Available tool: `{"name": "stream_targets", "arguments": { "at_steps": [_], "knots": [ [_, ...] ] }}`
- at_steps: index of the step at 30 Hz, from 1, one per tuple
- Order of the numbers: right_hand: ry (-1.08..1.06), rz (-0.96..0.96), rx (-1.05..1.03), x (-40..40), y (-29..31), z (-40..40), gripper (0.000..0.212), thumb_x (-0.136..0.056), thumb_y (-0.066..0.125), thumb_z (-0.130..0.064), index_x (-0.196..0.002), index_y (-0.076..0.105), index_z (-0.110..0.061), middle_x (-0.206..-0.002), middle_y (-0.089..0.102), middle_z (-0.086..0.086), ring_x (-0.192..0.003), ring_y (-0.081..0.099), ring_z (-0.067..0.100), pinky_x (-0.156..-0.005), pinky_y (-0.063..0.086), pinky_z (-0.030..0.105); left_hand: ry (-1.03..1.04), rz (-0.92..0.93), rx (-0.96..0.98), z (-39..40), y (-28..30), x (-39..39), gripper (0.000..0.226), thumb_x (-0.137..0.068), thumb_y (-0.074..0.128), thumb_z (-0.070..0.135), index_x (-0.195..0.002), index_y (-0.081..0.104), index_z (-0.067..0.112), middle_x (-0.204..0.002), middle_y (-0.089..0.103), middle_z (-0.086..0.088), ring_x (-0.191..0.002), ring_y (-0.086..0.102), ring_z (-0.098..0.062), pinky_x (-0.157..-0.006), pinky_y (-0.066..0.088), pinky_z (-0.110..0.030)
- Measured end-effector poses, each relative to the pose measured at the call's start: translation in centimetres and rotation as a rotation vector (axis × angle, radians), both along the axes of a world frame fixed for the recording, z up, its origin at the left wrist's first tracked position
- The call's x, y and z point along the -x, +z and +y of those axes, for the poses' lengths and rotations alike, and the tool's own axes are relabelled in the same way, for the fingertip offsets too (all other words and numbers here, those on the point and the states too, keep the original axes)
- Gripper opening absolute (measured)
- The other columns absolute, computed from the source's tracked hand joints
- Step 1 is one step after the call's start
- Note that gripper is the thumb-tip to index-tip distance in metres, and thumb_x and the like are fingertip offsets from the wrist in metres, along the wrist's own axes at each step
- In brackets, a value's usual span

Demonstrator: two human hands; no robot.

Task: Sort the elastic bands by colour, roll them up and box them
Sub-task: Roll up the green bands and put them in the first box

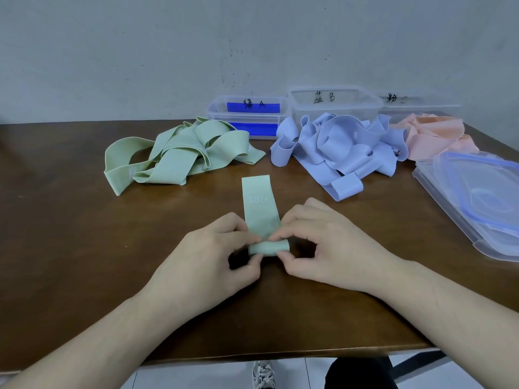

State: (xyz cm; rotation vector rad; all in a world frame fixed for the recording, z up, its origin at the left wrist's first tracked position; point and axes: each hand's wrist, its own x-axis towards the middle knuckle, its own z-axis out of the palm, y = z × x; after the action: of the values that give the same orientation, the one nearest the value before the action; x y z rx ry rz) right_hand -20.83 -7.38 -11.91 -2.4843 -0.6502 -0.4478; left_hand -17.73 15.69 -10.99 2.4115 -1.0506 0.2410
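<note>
The green band (260,209) lies flat on the brown table (84,248) straight ahead of you, pale mint, smooth, with faint white "30" lettering partway up. Its near end is curled into a small tight roll, and the free end points away toward the piles. Your left hand (213,256) pinches the left end of that roll between thumb and fingertips; your right hand (323,248) pinches the right end the same way, forefinger on top, thumb underneath. Both hands rest low on the tabletop, almost touching each other.

Beyond, the green pile (179,153) sprawls in loose loops at left, the blue pile (337,147) sits tangled in the middle, the pink pile (438,136) at right. Behind them stand three clear boxes (334,108) with handwritten labels against the wall. Clear lids (477,197) are stacked at your right, by the table edge.
</note>
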Motion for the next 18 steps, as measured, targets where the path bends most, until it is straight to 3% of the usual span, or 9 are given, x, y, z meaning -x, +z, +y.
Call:
{"name": "stream_targets", "arguments": {
  "at_steps": [5,11,15,18],
  "knots": [
    [-0.035,-0.001,0.022,-0.07,-0.16,0.2,0.029,-0.087,0.06,-0.043,-0.106,0.076,-0.029,-0.097,0.056,-0.019,-0.09,0.045,0.01,-0.079,0.047,0.029,-0.014,-0.023,0.011,-0.14,0.31,0.14,0.021,-0.081,0.068,0.035,-0.101,0.067,0.027,-0.1,0.054,0.017,-0.073,0.049,0.012,-0.06,0.034,0.002],
    [-0.01,-0.015,0.056,0.12,0.17,0.3,0.031,-0.089,0.065,-0.041,-0.118,0.066,-0.029,-0.107,0.057,-0.016,-0.096,0.048,0.01,-0.084,0.046,0.028,0.036,-0.036,0.07,-0.26,-0.07,-0.12,0.015,-0.083,0.067,0.032,-0.096,0.066,0.025,-0.086,0.044,0.026,-0.074,0.051,0.009,-0.062,0.034,0.001],
    [-0.02,-0.021,0.05,-0.1,-0.16,0.25,0.023,-0.09,0.068,-0.029,-0.113,0.067,-0.028,-0.106,0.058,-0.016,-0.093,0.048,0.009,-0.082,0.046,0.027,0.036,-0.038,0.064,-0.14,-0.2,-0.27,0.023,-0.087,0.06,0.036,-0.107,0.065,0.027,-0.102,0.051,0.02,-0.075,0.052,0.003,-0.06,0.037,-0.002],
    [-0.033,-0.023,0.029,-0.3,-0.42,0.21,0.023,-0.091,0.064,-0.032,-0.114,0.068,-0.028,-0.106,0.058,-0.018,-0.091,0.047,0.008,-0.081,0.045,0.022,0.023,-0.06,0.036,-0.07,-0.16,-0.26,0.028,-0.088,0.061,0.033,-0.115,0.063,0.027,-0.11,0.049,0.019,-0.067,0.049,-0.001,-0.055,0.035,-0.003]
  ]
}}
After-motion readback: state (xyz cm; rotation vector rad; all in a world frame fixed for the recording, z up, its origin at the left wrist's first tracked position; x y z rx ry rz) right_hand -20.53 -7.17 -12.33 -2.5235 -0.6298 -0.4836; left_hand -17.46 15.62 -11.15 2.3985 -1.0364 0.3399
